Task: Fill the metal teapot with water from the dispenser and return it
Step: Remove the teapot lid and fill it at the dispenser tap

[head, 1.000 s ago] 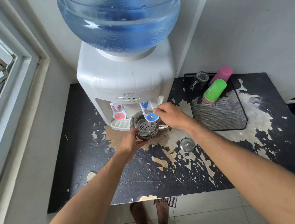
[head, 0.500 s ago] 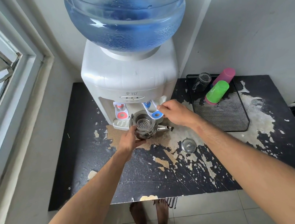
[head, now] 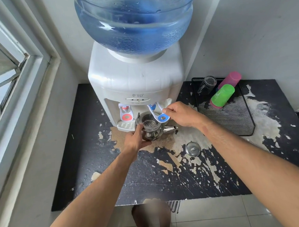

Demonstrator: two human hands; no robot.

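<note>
Worn black table: teapot held upright under dispenser blue tap.
Spout pointed right; strainer seen inside open top. Teapot gripped by left hand; tap lever pinched by right hand.

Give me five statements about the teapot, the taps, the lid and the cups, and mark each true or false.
1. The left hand grips the metal teapot under the blue tap lever. True.
2. The right hand holds the red tap lever. False: it pinches the blue tap lever.
3. The teapot lid sits on the teapot. False: it lies on the black table, apart from the pot.
4. The green cup lies on the mesh tray. True.
5. The teapot's spout points toward the window. False: it points right, toward the tray.
</note>
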